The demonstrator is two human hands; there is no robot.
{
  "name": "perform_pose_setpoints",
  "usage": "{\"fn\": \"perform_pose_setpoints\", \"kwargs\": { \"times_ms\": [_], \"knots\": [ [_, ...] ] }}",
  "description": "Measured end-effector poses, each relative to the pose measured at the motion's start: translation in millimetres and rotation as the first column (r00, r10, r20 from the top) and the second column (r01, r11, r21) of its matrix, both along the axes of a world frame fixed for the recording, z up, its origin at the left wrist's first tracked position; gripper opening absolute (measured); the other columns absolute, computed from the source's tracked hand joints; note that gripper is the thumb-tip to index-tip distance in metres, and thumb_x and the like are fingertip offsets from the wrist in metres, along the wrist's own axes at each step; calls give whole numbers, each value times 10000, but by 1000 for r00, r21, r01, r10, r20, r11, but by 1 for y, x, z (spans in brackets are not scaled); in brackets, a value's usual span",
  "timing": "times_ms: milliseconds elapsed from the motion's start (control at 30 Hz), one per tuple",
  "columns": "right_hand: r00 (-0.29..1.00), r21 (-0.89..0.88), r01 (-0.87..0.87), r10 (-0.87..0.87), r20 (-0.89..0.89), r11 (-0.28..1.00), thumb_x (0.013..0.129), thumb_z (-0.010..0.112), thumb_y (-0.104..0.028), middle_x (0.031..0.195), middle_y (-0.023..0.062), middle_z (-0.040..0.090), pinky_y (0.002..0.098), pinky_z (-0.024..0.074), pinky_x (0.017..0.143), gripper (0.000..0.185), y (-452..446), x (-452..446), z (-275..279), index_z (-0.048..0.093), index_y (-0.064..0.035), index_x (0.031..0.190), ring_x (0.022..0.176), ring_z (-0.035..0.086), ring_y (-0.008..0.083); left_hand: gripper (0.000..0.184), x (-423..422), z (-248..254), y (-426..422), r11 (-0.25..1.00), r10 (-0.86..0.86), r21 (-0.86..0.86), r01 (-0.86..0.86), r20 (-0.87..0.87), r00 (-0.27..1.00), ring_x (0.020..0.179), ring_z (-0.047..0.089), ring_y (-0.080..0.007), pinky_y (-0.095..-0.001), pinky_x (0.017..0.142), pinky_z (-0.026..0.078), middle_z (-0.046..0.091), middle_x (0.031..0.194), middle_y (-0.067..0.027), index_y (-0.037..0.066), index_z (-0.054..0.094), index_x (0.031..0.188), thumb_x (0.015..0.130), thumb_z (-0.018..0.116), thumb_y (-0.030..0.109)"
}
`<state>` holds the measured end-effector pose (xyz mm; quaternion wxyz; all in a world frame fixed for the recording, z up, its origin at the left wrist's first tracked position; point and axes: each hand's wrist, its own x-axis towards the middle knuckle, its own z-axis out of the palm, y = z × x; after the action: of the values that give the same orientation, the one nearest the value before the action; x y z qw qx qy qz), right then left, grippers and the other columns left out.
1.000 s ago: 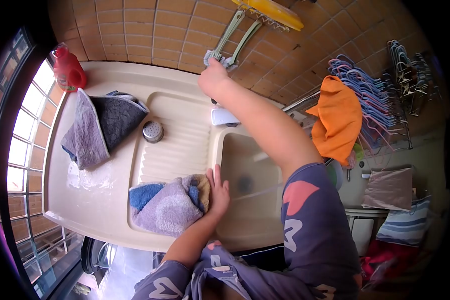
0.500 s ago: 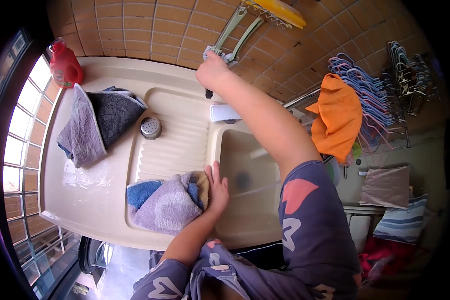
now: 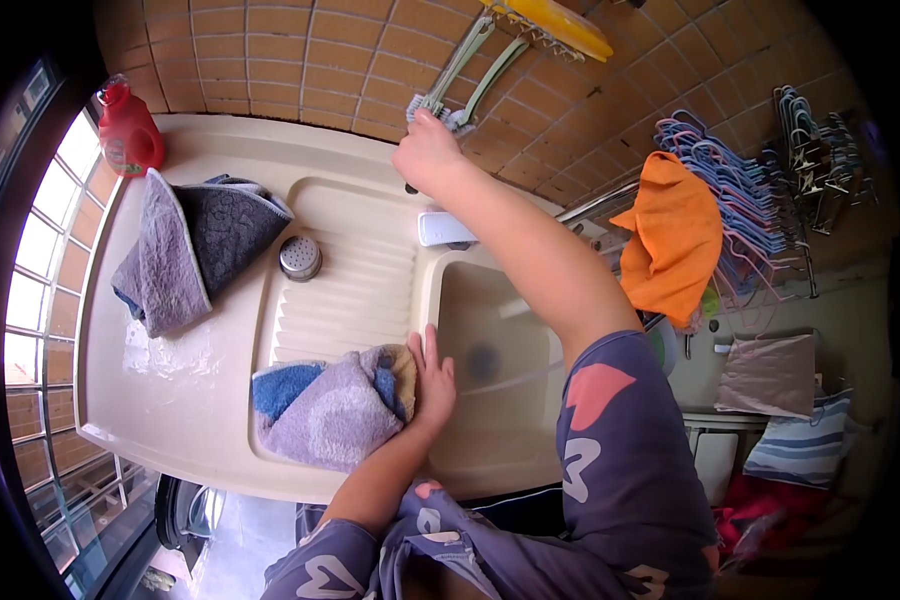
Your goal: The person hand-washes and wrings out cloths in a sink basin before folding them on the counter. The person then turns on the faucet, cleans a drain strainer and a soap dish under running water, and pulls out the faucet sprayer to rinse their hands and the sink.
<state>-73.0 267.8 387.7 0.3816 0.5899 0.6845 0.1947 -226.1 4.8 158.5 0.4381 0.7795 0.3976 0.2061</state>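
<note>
My left hand (image 3: 434, 385) rests on the rim between the ribbed washboard (image 3: 345, 285) and the sink basin (image 3: 500, 400), fingers stretched out and apart. Beside it, touching the wrist side, lies a bunched lilac, blue and tan towel (image 3: 335, 420). My right hand (image 3: 427, 155) reaches to the tiled wall and is closed around something mostly hidden; only a small dark tip shows below the fist. Just above that hand hang two green-handled brushes (image 3: 500, 75), bristles down. A white soap box (image 3: 444, 228) sits on the ledge below my right forearm.
A folded grey and lilac cloth (image 3: 185, 250), a metal shaker-topped can (image 3: 300, 258) and a red detergent bottle (image 3: 130, 135) stand on the left counter. An orange cloth (image 3: 670, 235) and many hangers (image 3: 720, 180) hang at right. A faint thin line crosses the basin.
My right hand has shifted slightly downward at the wall, and less of the dark tip below it shows. My left hand and the towels stay put.
</note>
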Motion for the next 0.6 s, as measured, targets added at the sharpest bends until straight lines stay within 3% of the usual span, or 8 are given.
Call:
{"fn": "perform_pose_setpoints", "kwargs": {
  "times_ms": [100, 400, 467, 500, 567, 600],
  "knots": [
    [1000, -33, 14, -15, -14, 999, 843, 609, -177, 948, -21, 737, 390, 268, 998, 172, 0, 2, 4, 769, -193, 904, 1011, 628, 170, 694, 2, -11, -3, 996, -31, 86, 34, -29, 999, 1388, 198, -483, -521, 1145, 172, 187, 1508, -291, 121, 187, 1532, 923, 521, 143],
    [997, 45, -17, 20, -71, 999, 829, 606, -163, 923, -18, 737, 388, 268, 1026, 171, 1, 11, -12, 769, -187, 873, 1011, 621, 170, 694, 1, -11, -3, 994, -34, 107, 36, -20, 999, 1378, 210, -488, -526, 1142, 181, 197, 1498, -293, 120, 183, 1532, 925, 519, 138],
    [989, 116, -107, 118, -91, 987, 775, 622, -168, 868, 5, 722, 376, 342, 966, 130, -4, 14, -19, 752, -178, 773, 930, 624, 174, 693, -2, -12, -4, 994, -41, 104, 43, -27, 999, 1375, 216, -489, -528, 1140, 186, 200, 1495, -292, 120, 183, 1531, 925, 519, 139],
    [989, 109, -97, 108, -102, 989, 775, 622, -168, 868, 5, 722, 376, 342, 966, 130, -7, 15, -21, 752, -178, 773, 930, 624, 174, 691, -1, -12, -2, 988, -46, 144, 55, -64, 997, 1374, 222, -488, -529, 1139, 191, 202, 1497, -286, 121, 184, 1531, 927, 520, 146],
    [915, 341, -322, 384, -128, 883, 776, 622, -171, 950, 12, 708, 442, 339, 1008, 128, -23, 13, -21, 742, -159, 821, 934, 624, 194, 689, -2, -11, -3, 983, -79, 158, 97, -117, 990, 1373, 227, -487, -530, 1137, 196, 204, 1498, -280, 122, 185, 1530, 929, 520, 153],
    [921, 328, -297, 359, -150, 897, 776, 622, -171, 950, 12, 708, 442, 339, 1008, 128, -34, 6, -21, 742, -159, 821, 934, 624, 194, 688, -1, -12, 0, 985, -67, 151, 84, -111, 992, 1371, 233, -484, -530, 1137, 198, 208, 1499, -272, 123, 186, 1529, 931, 522, 165]
  ]
}}
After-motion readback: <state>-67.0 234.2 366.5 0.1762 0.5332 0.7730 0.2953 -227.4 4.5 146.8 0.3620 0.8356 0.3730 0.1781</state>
